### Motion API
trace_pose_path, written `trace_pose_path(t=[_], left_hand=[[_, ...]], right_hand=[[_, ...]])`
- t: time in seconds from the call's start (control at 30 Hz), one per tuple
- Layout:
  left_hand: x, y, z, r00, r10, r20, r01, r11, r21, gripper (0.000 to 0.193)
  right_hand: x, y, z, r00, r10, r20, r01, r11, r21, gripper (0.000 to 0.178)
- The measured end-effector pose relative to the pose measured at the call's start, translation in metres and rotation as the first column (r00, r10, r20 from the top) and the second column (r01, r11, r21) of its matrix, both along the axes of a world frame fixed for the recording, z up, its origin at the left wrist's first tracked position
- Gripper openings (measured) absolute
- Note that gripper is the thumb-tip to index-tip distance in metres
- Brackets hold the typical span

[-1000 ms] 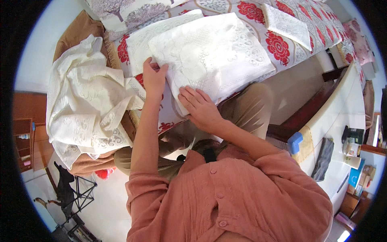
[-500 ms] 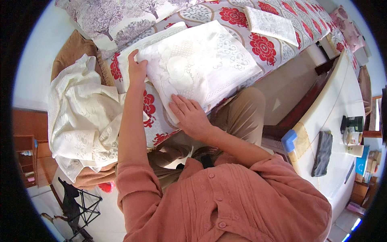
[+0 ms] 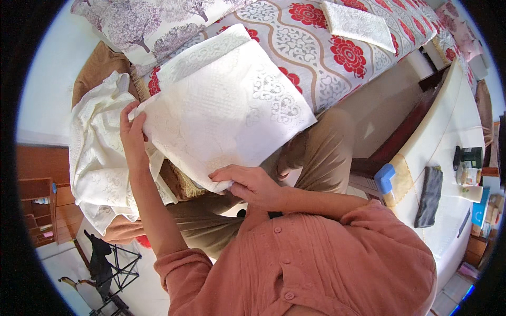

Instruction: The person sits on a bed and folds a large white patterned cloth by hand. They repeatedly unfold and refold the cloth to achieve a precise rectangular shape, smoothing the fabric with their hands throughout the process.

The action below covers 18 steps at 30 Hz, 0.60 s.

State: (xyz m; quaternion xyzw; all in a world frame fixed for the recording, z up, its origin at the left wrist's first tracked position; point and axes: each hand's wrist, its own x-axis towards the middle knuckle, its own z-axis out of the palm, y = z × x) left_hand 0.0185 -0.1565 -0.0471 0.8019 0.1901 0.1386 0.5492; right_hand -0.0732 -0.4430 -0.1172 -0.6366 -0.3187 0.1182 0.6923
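Observation:
A white lace cloth (image 3: 211, 113), folded into a flat rectangle, lies over the edge of the patterned bedding and above my lap. At its left corner my left hand (image 3: 133, 129) grips the edge, thumb on the near side. My right hand (image 3: 250, 184) is closed on the near corner, where the cloth bunches a little under the fingers. Partly hidden beneath the far left side is another folded white lace cloth (image 3: 192, 55). To the left of my left arm a loose, crumpled cream lace cloth (image 3: 103, 158) hangs down.
The bedding (image 3: 305, 45) has red flowers and grey scrolls. A small folded white cloth (image 3: 361, 25) lies on it at far right, and a tree-print pillow (image 3: 142, 26) at far left. On the right stands a white table (image 3: 406, 221) with a blue corner guard (image 3: 385, 179).
Both hands have drawn the folded cloth left and toward me, uncovering more bedding on its right. My right hand went from lying flat on the cloth to gripping its near corner.

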Motion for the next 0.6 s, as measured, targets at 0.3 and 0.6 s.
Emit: trace_pose_path(t=[0.3, 0.6], left_hand=[[0.092, -0.118, 0.031, 0.925, -0.359, 0.124, 0.358, 0.933, 0.033, 0.025], [0.181, -0.182, -0.071, 0.813, -0.581, -0.046, 0.555, 0.747, 0.365, 0.037]], right_hand=[[0.018, -0.07, 0.003, 0.757, -0.276, -0.592, 0.389, 0.919, 0.068, 0.03], [0.049, -0.126, -0.069, 0.466, -0.366, -0.806, 0.67, 0.741, 0.051, 0.035]])
